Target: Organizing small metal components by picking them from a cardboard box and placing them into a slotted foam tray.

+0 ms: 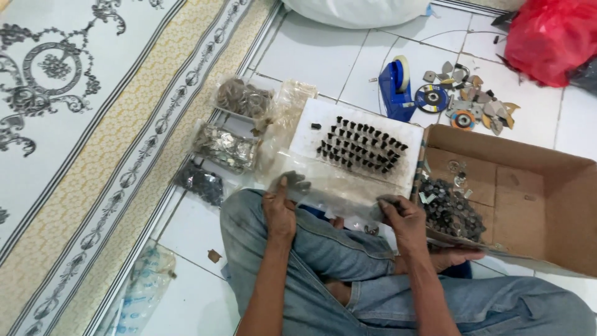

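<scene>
Both my hands grip one clear plastic bag [336, 186] stretched over my knees, my left hand [280, 208] pinching its left edge, my right hand [407, 221] its right. Beyond it one white board [305, 134] carries rows of small black pieces [360, 148]. Three clear packets [225, 146] of small metal parts lie left on the floor; one cardboard box [547, 205] at right holds a heap of dark parts [451, 211].

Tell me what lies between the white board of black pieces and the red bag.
In the head view, a blue tape dispenser and a scatter of small discs and metal bits lie between the white board and red bag.
</scene>
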